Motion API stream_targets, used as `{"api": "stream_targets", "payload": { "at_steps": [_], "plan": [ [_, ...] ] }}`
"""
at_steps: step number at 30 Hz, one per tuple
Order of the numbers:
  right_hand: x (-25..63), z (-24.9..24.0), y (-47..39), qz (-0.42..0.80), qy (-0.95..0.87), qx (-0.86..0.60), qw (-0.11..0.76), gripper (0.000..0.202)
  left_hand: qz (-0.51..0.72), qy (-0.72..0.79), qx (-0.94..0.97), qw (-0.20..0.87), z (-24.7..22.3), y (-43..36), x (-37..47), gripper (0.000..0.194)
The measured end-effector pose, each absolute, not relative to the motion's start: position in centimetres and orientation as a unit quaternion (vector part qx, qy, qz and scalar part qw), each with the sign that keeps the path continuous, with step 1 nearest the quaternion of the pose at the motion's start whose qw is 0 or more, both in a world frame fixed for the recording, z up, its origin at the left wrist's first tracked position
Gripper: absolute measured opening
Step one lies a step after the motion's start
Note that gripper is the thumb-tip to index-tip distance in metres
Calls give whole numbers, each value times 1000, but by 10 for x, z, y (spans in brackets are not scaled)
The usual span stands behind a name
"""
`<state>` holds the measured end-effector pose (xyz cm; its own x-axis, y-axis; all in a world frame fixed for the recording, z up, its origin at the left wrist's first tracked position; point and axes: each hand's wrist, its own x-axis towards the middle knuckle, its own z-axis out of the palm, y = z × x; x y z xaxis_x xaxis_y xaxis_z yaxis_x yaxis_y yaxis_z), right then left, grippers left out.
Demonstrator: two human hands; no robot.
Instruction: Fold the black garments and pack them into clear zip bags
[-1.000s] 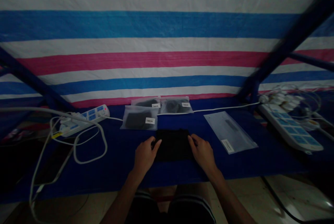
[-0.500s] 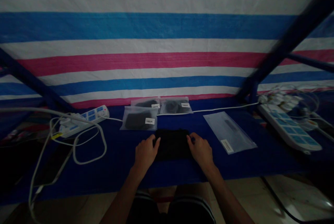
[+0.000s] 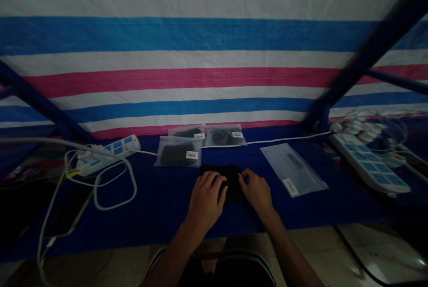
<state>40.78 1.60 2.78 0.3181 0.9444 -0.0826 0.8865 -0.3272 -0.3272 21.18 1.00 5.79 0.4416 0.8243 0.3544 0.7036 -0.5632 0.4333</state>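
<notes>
A folded black cloth item lies on the blue table in front of me; its exact kind is too dark to make out. Across its left and middle part rests my left hand, palm down, fingers bent and thumb apart. My right hand pinches the cloth's right edge between thumb and fingers. To the right lies a flat, frosted zip bag with a white label. Behind the cloth are several similar bags: a front one with dark contents, a back left one and a back right one.
On the left, a power strip stands among looped white cables, near a phone-like dark device. Another power strip with plugs is at right. Blue frame bars and a striped sheet stand behind the table.
My left hand has moved right, from the cloth's left edge onto its top. The right hand stays at the right edge. The bags have not moved.
</notes>
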Motion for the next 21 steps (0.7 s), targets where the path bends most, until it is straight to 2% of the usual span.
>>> {"api": "stream_targets", "payload": {
  "at_steps": [3, 6, 13, 17, 21],
  "plan": [
    [409, 25, 15, 139, -570, -796, 145, 22, 228, 449, 858, 102, 34, 10, 217, 36],
    [412, 20, 15, 149, -567, -788, 187, 22, 210, 451, 863, 91, 18, 11, 215, 44],
    [424, 13, 17, 167, -549, -762, 301, 33, 202, 473, 855, 69, 20, 8, 210, 48],
    [415, 27, 5, 96, -552, -739, 374, 33, 193, 481, 853, 65, 19, 7, 209, 50],
    [385, 41, -7, 39, -637, -638, 431, 27, 187, 483, 852, 68, 16, 8, 210, 51]
  ]
}}
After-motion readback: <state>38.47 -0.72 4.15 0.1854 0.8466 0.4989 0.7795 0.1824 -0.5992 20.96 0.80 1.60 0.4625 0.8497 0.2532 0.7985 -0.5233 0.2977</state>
